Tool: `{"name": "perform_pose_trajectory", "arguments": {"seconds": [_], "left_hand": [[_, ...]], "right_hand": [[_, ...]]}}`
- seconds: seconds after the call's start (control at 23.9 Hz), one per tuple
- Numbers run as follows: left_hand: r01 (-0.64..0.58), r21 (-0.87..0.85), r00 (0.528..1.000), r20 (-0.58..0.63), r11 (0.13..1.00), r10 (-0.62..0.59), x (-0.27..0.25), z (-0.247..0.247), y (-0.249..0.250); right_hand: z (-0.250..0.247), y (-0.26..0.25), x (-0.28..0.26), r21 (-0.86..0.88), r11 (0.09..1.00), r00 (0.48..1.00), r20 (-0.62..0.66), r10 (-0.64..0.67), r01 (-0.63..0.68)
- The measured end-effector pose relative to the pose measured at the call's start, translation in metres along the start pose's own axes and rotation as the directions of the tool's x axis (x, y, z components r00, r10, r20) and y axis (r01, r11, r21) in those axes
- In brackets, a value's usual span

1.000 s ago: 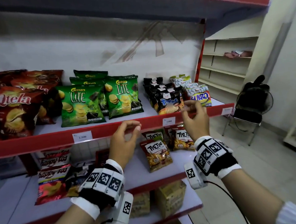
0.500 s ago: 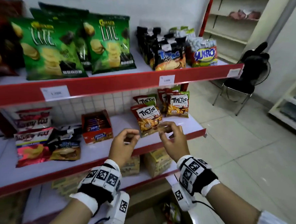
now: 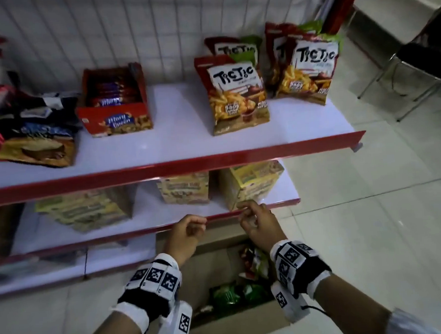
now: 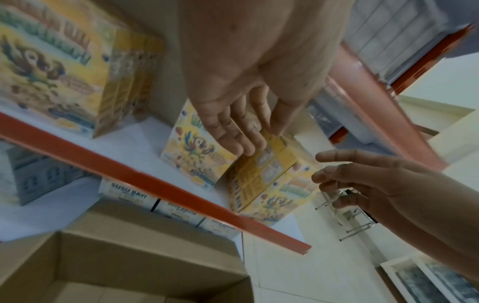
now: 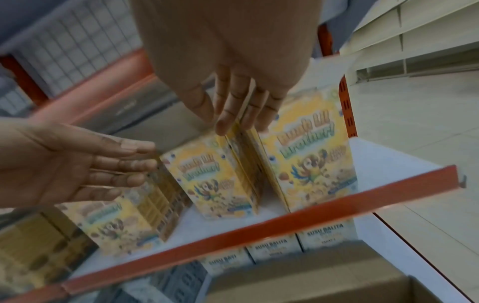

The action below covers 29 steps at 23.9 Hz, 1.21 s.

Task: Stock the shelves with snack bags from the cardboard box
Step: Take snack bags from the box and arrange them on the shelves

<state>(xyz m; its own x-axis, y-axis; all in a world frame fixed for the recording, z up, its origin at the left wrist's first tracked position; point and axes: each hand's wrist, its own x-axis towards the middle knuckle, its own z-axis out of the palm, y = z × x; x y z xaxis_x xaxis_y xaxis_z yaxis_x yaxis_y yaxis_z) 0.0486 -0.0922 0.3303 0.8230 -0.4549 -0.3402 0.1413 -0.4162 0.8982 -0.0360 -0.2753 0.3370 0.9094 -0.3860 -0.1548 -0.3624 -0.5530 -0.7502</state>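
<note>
Both hands, left hand [image 3: 184, 233] and right hand [image 3: 260, 222], hang empty with relaxed fingers above the cardboard box [image 3: 239, 318], snack bags [image 3: 232, 294] at 6 o'clock.

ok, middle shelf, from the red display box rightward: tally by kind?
Tic Tic snack bags: 4 (two in front, two partly hidden behind)
Red Mary Queen display box: 1
Total: 5

White shelf [image 3: 161, 142] — Tic Tic bags [image 3: 235, 93], red biscuit carton [image 3: 115, 119] standing on it.
</note>
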Motion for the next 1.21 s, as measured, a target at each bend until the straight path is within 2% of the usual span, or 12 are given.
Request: {"name": "perform_pose_trajectory", "arguments": {"seconds": [0.13,0.21,0.38,0.5,0.63,0.71,0.84,1.05,1.13,1.21], "left_hand": [[0.077,0.052,0.997,-0.001,0.996,-0.077,0.028,0.021,-0.066],[0.116,0.090,0.993,-0.010,0.989,-0.115,0.050,0.036,-0.118],[0.109,0.106,0.993,0.030,0.988,-0.112,0.082,0.063,-0.203],[0.101,0.137,0.985,0.127,0.985,-0.118,0.104,0.089,-0.262],[0.070,0.275,0.960,0.241,0.959,-0.139,0.120,0.113,-0.310],[0.036,0.349,0.941,0.304,0.937,-0.150,0.131,0.123,-0.326],[-0.038,0.409,0.927,0.356,0.912,-0.121,0.142,0.137,-0.351],[-0.130,0.422,0.939,0.344,0.897,-0.026,0.165,0.144,-0.373],[-0.142,0.407,0.954,0.301,0.902,0.015,0.166,0.139,-0.382],[-0.129,0.396,0.961,0.278,0.909,0.015,0.161,0.130,-0.386]], "right_hand": [[0.040,0.063,0.015,-0.105,0.994,0.993,0.111,0.038,-0.026],[0.072,0.110,0.025,-0.108,0.994,0.980,0.191,0.053,-0.033],[0.129,0.189,0.041,-0.199,0.980,0.966,0.253,0.057,-0.005],[0.169,0.248,0.052,-0.211,0.977,0.953,0.294,0.076,-0.013],[0.203,0.309,0.065,-0.398,0.917,0.909,0.369,0.193,-0.033],[0.214,0.343,0.076,-0.565,0.824,0.880,0.368,0.300,-0.045],[0.238,0.392,0.089,-0.690,0.722,0.857,0.340,0.387,-0.052],[0.280,0.436,0.103,-0.757,0.650,0.907,0.228,0.354,-0.063],[0.289,0.436,0.101,-0.793,0.610,0.913,0.239,0.329,-0.013],[0.282,0.418,0.096,-0.781,0.620,0.923,0.288,0.254,0.073]]}}
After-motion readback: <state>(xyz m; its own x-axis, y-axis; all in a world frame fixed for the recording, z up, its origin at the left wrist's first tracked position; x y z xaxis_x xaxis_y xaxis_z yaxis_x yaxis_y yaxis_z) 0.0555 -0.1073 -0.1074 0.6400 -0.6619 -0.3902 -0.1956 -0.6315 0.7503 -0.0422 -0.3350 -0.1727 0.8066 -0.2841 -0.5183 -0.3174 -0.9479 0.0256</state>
